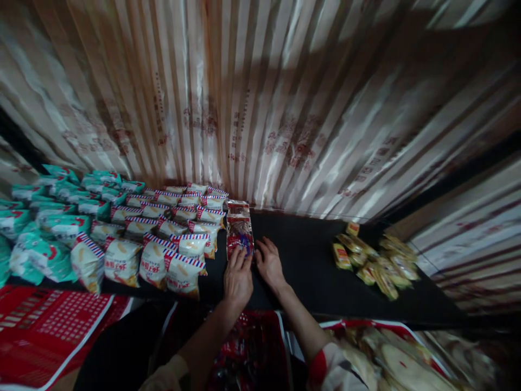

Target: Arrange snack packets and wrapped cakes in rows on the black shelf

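Observation:
My left hand [238, 279] lies with its fingers stretched over the near end of a column of red and brown snack packets [239, 228]. Its fingertips touch a packet with a purple patch [243, 240]; the hand covers part of it. On the black shelf surface [293, 244], just right of that column, rests my right hand [271, 265], fingers apart and slightly bent, holding nothing. To the left of the column stand rows of white snack bags [183, 271] with red-and-blue striped tops.
Teal bags [65, 225] fill the far left. Small yellow packets [385, 269] lie loosely at the right. Below the front edge are a red basket [52, 326], a container of dark red packets [240, 347] and a red-rimmed basket [386, 324]. A pleated printed curtain [260, 98] hangs behind.

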### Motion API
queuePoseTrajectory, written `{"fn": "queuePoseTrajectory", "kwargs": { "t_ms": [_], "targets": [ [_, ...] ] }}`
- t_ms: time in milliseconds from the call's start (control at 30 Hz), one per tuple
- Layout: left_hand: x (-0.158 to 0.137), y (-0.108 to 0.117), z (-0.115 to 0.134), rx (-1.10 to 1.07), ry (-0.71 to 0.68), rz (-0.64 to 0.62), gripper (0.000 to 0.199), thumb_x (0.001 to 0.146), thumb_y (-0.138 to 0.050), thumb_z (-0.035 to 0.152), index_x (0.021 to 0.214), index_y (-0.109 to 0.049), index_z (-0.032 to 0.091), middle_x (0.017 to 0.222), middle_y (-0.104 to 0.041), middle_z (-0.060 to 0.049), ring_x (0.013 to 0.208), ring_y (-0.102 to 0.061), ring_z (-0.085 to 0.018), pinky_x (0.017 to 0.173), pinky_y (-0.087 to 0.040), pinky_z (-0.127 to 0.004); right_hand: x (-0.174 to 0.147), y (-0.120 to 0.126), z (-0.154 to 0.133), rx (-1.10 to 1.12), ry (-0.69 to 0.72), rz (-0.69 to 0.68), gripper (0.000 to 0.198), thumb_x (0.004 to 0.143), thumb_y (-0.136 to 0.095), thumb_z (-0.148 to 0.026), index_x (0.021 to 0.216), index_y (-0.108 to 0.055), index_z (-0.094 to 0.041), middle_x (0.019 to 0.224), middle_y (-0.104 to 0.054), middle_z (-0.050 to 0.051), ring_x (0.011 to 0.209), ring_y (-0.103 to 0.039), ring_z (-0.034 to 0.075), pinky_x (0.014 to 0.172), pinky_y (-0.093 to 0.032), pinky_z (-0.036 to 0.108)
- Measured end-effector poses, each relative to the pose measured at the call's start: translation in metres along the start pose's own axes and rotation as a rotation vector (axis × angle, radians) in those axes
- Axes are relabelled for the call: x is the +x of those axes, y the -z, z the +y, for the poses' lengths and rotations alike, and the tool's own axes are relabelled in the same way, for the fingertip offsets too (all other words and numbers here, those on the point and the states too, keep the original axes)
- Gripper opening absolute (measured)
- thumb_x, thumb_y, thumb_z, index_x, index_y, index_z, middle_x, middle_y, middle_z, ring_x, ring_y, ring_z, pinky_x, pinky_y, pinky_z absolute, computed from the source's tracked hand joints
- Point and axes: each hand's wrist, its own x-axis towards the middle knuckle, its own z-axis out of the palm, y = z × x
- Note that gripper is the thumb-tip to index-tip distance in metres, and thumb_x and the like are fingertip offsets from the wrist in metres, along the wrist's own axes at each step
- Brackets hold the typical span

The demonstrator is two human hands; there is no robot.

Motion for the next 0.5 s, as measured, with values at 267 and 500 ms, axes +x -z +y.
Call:
{"fn": "queuePoseTrajectory", "kwargs": {
  "t_ms": [267,500],
  "targets": [
    [-0.123,0.042,0.001,-0.167,-0.109,-0.238,0.041,0.083,-0.034,0.007,0.113,-0.061,0.016,0.114,-0.063,-0.01,0.111,-0.054,-0.019,0.099,-0.046,-0.037,-0.127,0.038,-0.063,0.304,-0.048,0.0,0.032,0.089,-0.037,-0.023,0.11,-0.062,-0.022,0.106,-0.066,0.009,0.103,-0.059,0.02,0.094,-0.046,0.038],
    [-0.196,0.049,-0.053,0.149,0.331,-0.997,0.051,0.082,-0.049,0.03,0.131,-0.049,0.017,0.139,-0.047,-0.013,0.129,-0.041,-0.03,0.106,-0.035,-0.047,-0.217,0.007,-0.086,0.127,-0.277,-0.799,0.04,0.077,-0.055,-0.02,0.117,-0.06,-0.019,0.115,-0.066,0.009,0.108,-0.06,0.022,0.094,-0.045,0.033]
  ]
}}
